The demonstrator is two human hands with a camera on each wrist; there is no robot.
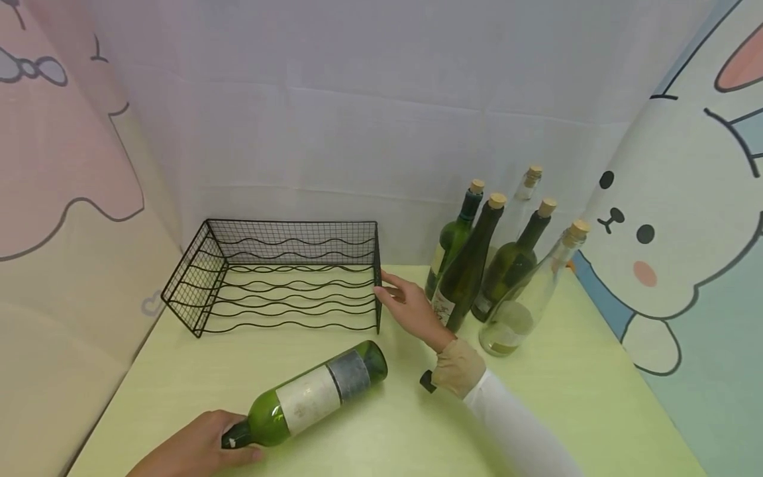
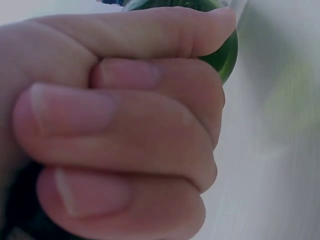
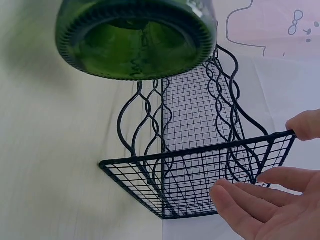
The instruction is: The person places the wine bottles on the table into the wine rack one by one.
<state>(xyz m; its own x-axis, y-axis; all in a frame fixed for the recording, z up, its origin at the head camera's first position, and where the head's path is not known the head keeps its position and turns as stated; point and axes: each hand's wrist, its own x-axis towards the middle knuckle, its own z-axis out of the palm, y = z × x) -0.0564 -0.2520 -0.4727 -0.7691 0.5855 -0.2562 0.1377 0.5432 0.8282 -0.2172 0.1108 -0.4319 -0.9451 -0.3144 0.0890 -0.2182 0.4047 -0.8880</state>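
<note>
My left hand grips the neck of a green wine bottle, which lies sideways with its base pointing right and away. Curled fingers fill the left wrist view, with some green glass behind them. Whether the bottle touches the table cannot be told. My right hand touches the right end panel of a black wire wine rack, its fingers loosely extended. In the right wrist view the thumb meets a corner of the rack, the fingers lie by the mesh, and the bottle's base looms close.
Several corked bottles stand right of my right hand, among them a dark one close to the wrist and a clear one. A white curtain hangs behind the pale green table. Printed cloths flank both sides.
</note>
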